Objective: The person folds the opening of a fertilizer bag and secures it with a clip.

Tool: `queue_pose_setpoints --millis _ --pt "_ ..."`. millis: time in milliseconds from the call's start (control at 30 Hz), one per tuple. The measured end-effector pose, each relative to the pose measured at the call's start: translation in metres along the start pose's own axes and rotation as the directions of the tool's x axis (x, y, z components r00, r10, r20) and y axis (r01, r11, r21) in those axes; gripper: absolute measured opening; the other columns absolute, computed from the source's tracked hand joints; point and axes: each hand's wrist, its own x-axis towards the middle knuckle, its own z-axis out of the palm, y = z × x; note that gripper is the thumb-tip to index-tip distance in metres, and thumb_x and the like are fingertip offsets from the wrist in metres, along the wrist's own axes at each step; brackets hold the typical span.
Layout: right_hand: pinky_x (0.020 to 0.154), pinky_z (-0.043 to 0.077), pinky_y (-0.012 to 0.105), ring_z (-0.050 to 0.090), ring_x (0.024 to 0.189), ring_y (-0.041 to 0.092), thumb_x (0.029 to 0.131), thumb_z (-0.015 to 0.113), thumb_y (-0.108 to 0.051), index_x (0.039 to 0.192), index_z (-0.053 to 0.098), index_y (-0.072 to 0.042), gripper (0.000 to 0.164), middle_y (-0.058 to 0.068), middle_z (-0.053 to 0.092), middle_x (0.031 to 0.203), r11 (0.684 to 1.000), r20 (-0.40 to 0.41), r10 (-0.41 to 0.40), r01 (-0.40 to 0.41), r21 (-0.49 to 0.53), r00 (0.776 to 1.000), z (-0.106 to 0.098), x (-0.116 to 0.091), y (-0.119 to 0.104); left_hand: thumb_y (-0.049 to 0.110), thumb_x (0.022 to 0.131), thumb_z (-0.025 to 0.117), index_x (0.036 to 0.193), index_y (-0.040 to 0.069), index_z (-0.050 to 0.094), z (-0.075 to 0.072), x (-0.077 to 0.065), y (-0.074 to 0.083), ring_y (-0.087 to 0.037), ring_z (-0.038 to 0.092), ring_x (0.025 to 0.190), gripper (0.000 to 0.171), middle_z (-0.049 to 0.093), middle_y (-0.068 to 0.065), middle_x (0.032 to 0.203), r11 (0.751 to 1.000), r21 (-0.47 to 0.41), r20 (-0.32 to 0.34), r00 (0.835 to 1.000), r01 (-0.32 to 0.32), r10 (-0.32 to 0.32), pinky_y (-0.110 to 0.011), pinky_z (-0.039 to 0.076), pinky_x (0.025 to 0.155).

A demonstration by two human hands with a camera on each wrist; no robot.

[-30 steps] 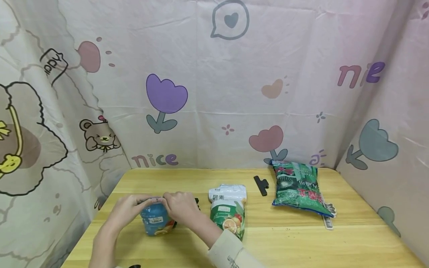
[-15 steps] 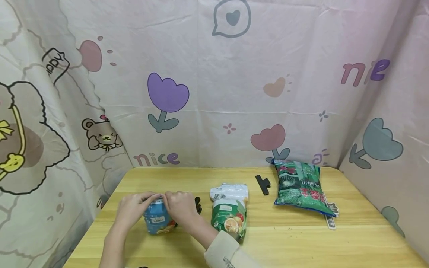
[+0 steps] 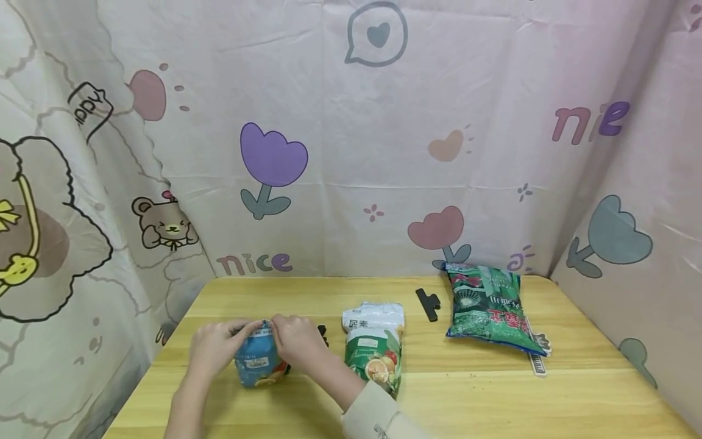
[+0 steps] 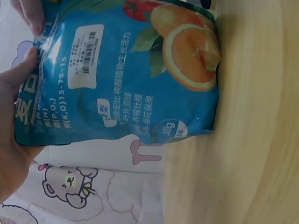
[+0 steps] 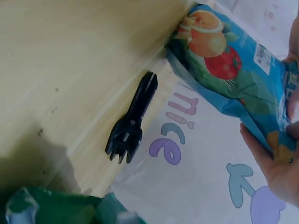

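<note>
A blue plastic bag [image 3: 256,360] printed with oranges and a tomato stands on the left part of the table. My left hand [image 3: 212,349] grips its top left corner; in the left wrist view the thumb [image 4: 21,70] lies on the bag's labelled face. The right hand [image 3: 298,341] pinches the top edge at the right side, its thumb close to the left one. In the right wrist view the top of the bag [image 5: 254,88] passes between the right hand's [image 5: 275,175] thumb and fingers. The lower end touches the tabletop.
Right of the bag lies a black clip [image 5: 131,122]. A green and white bag [image 3: 373,353] is beside the right forearm. Further right are another black clip [image 3: 428,305] and a green bag [image 3: 485,308] lying on a flat printed piece [image 3: 537,364]. Printed cloth hangs behind.
The left hand has shifted slightly right along the bag's top, nearer the right hand. Both hands keep their hold on the blue bag.
</note>
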Motion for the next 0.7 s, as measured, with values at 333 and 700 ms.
queue_pose_setpoints --millis 333,700 --pt "0.050 0.043 0.010 0.061 0.062 0.004 0.098 0.046 -0.019 0.092 0.065 -0.009 0.022 -0.001 0.065 0.073 0.993 -0.042 0.054 -0.049 0.107 0.998 0.002 -0.001 0.001 0.025 0.084 0.068 0.085 0.011 0.076 -0.001 -0.001 0.002 -0.008 0.038 0.041 0.016 0.064 -0.003 0.060 0.998 -0.029 0.011 0.999 0.047 -0.047 -0.026 0.029 0.041" --pt "0.061 0.047 0.012 0.063 0.076 0.005 0.098 0.044 -0.026 0.097 0.068 -0.011 0.029 -0.001 0.069 0.088 0.941 0.030 0.160 -0.162 0.298 0.987 -0.002 -0.007 0.007 0.024 0.091 0.059 0.096 0.008 0.072 -0.006 -0.005 0.000 -0.030 0.064 0.072 0.022 0.069 -0.013 0.087 0.989 -0.114 0.114 0.990 0.094 -0.081 -0.048 0.048 0.066"
